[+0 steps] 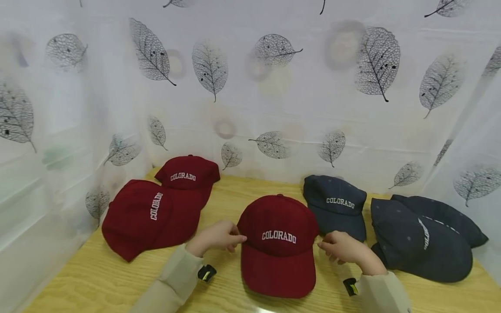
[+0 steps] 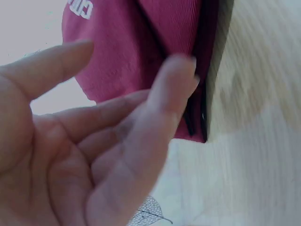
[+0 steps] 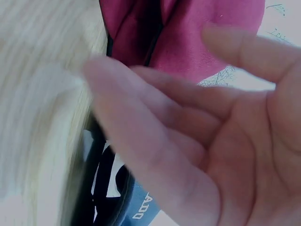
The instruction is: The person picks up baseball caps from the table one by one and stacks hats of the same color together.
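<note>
Editor: What is the head view showing?

Operator: From a distance, I am watching a red cap (image 1: 278, 248) lettered COLORADO sitting mid-bench (image 1: 225, 298), brim facing me, with the left hand (image 1: 220, 238) and right hand (image 1: 346, 250) flanking it. I am judging that light, matched pressure at both lower sides would keep the crown from buckling.

Editor: And the count?

Operator: I am counting six caps. Three are red, a rear red cap (image 1: 188, 171) and a sideways red cap (image 1: 133, 213) lying left. Three are navy: a forward-facing navy cap (image 1: 332, 191) sitting just behind on the right, then a front navy cap (image 1: 415, 248) overlapping a rear navy cap (image 1: 455, 215).

Editor: The left wrist view?

Operator: I am seeing loosely bent fingers (image 2: 141, 146) standing well apart from the thumb, gripping nothing, the cap's side showing behind them. I am not managing to tell whether they are touching it. I am favouring the lower edge over the crown.

Editor: And the right wrist?

Operator: I am finding those fingers matching, thumb parting wide, holding nothing; contact is staying unclear to me. I am advising closing both sides evenly, keeping knuckles clear of the navy neighbour.
</note>
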`<state>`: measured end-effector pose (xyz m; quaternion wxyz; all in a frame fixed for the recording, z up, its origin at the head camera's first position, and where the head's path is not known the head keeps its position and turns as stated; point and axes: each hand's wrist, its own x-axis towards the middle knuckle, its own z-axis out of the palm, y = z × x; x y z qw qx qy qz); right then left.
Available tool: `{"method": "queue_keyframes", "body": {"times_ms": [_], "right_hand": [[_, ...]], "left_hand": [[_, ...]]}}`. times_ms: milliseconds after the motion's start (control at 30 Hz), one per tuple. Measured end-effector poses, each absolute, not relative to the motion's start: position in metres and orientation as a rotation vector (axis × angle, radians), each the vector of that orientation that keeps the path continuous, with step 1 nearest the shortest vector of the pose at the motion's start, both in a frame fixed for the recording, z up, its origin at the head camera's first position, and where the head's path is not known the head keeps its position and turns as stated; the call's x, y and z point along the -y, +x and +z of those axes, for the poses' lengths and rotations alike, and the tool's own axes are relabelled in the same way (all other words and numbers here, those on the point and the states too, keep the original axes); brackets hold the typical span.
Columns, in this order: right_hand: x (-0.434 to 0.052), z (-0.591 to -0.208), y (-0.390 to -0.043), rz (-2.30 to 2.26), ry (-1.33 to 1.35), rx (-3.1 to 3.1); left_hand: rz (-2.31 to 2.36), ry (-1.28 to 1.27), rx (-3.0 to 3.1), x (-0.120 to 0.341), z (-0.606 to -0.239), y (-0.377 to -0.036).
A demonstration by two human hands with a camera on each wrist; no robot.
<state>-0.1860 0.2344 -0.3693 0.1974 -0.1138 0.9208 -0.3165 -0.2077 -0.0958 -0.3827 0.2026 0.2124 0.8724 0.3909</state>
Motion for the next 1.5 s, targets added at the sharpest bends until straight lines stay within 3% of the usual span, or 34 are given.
{"method": "queue_keyframes", "body": {"times_ms": [667,1500], "right_hand": [[-0.231,-0.382,-0.190,-1.034,-0.464,-2.185],[-0.196,-0.380,-0.196,-0.853,-0.610,-2.117]], "left_hand": [[1.243,0.549,-2.162,0.098,-0.394,-0.198],[1.149,0.507,-2.444,0.108,-0.393,-0.196]]}}
